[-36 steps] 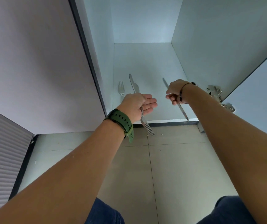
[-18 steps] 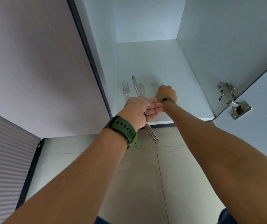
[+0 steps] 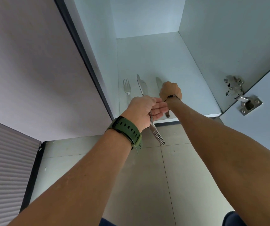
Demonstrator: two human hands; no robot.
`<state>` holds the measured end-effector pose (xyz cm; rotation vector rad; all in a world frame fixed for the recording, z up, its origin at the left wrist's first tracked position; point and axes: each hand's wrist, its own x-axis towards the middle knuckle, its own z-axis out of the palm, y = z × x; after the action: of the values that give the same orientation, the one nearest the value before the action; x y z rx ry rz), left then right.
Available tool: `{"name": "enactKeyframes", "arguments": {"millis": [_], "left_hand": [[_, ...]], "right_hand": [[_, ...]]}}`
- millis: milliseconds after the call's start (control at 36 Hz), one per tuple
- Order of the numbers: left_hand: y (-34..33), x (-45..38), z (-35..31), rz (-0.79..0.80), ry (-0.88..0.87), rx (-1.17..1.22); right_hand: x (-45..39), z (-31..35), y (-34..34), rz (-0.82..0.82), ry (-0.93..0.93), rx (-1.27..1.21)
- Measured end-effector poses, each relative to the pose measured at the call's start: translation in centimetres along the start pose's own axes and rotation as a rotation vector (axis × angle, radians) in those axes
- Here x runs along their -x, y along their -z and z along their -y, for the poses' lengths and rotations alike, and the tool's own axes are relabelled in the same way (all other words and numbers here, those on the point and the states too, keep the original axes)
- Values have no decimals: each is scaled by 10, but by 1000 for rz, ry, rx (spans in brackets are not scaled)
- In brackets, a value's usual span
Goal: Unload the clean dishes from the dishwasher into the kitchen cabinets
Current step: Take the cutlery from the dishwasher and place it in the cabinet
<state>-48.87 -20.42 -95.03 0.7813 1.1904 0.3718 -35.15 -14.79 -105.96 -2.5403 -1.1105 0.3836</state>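
White laminate cabinet (image 3: 163, 51), door swung open, hinge (image 3: 234, 88) on right wall. Shelf holding cutlery laid flat, long axes front-to-back: fork (image 3: 126, 86) far left, tines toward back; knife (image 3: 145, 88) just beside it, blade toward back; second knife (image 3: 159, 82) further right, blade tip toward back, handle end near shelf's front edge.

Right hand (image 3: 171, 90) well inside cabinet, on top of second knife, fingers curled; pinching or only pressing, cannot tell, fingertips hidden behind knuckles. Probably setting it down parallel to the others.

Left hand (image 3: 145, 110) at shelf's front edge, just beside right wrist, fingers fairly straight, thumb clamping a bundle of cutlery (image 3: 155, 131) against palm: fork tines hanging down below shelf level, a knife blade sticking up toward back. Bundle axis roughly in line with shelf rows.

Next likely: right hand back toward left palm, nearer hand for pulling one piece by its handle. Free shelf space right of second knife. Green watch strap (image 3: 126, 131) on left wrist.
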Motion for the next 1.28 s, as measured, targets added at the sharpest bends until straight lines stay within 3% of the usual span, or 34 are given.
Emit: {"name": "enactKeyframes", "arguments": {"millis": [417,611,667,806,917,1028,1167,1278], "left_hand": [[4,-8,0,-12,6,26],[0,-14,-3,-4,-13,81],[0,-15,-5,-24,-26,109],[-4,-13,-8,16,-30,158],[-8,-15,-10,9,-12,233],[-14,-17,-11,46,-32,266],[-23,-17,-11,90,-102,256],[-23,-20,-11,32,-153,204]], "right_hand": [[-3,-7,-3,28,33,10],[-10,-10,25,236,-77,-393],[-11,-9,42,298,-102,-393],[-4,22,101,516,67,-517],[20,49,141,711,293,-330],[37,70,153,779,452,-190],[49,85,145,647,617,73],[58,88,141,543,667,152]]}}
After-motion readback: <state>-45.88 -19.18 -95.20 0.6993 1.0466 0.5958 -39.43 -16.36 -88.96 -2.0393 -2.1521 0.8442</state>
